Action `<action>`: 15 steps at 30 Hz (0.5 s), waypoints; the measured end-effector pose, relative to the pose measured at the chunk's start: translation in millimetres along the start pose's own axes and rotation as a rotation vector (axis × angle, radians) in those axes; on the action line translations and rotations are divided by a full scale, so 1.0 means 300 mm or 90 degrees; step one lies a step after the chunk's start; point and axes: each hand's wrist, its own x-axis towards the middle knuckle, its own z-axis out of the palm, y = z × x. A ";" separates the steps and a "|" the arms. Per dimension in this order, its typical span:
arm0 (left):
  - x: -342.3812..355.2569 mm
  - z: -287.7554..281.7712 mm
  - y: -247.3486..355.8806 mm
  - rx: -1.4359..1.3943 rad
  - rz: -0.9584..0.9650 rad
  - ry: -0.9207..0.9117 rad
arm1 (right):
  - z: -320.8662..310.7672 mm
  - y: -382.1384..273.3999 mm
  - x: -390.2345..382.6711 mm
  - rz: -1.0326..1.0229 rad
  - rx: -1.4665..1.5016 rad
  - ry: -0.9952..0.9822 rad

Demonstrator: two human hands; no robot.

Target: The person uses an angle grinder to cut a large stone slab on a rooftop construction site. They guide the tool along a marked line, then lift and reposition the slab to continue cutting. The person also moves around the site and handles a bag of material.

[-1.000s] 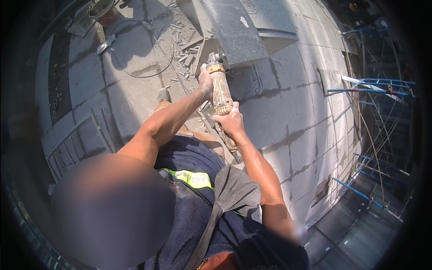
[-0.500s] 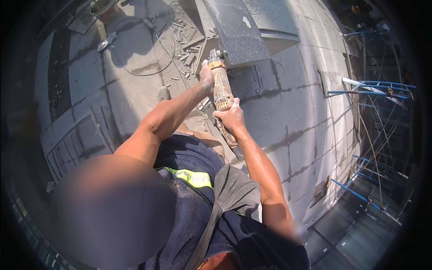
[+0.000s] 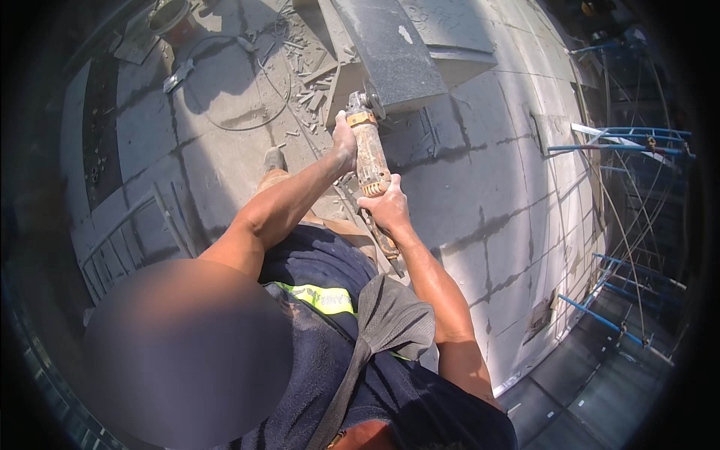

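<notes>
Currently, right hand's (image 3: 388,206) grip closed around rear of angle grinder (image 3: 369,154); left hand's (image 3: 346,141) grip clasped along its front, fingers partly hidden. Grinder at near end of slab (image 3: 394,52), disc (image 3: 377,105) by edge; contact unclear. Disc could bind and kick back if tool twists. Casing dusty, scuffed, cylindrical; slab grey, speckled, flat, stone-like. Beyond, left: brittle-looking grey slivers (image 3: 315,96), round bucket (image 3: 169,21).

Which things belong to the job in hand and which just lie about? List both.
In use:
angle grinder, gripped by left hand and right hand
dark slab, at the grinder's head

Apparently just lying about:
bucket
scattered fragments
pale crumpled object
</notes>
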 end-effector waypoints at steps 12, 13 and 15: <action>0.096 0.021 0.083 0.026 0.029 -0.007 | 0.024 -0.032 0.134 0.002 -0.038 0.005; 0.093 0.021 0.084 0.023 0.022 0.002 | 0.023 -0.032 0.132 0.001 -0.034 0.003; 0.086 0.022 0.083 0.016 0.007 0.022 | 0.017 -0.038 0.119 -0.002 -0.027 0.000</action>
